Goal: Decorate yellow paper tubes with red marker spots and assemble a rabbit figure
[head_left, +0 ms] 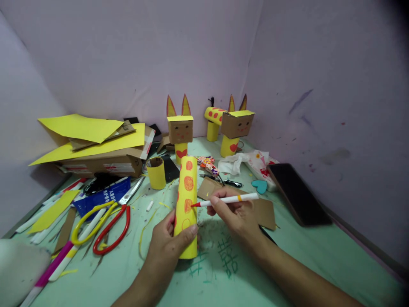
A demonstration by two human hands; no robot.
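Note:
My left hand (168, 243) is wrapped round the lower part of a yellow paper-covered tube (186, 200), holding it tilted away from me. Orange-red round spots mark the tube's face. My right hand (234, 213) pinches a white marker (228, 199) with a red tip. The tip touches a spot near the tube's middle. Both hands hover just above the green table mat (300, 251).
Two cardboard-headed yellow animal figures (180, 128) (234, 125) stand at the back. A short yellow tube (156, 172), scissors with red and yellow handles (105, 224), a cardboard box under yellow paper (102, 147), a dark phone (298, 194), cardboard pieces and pens lie around.

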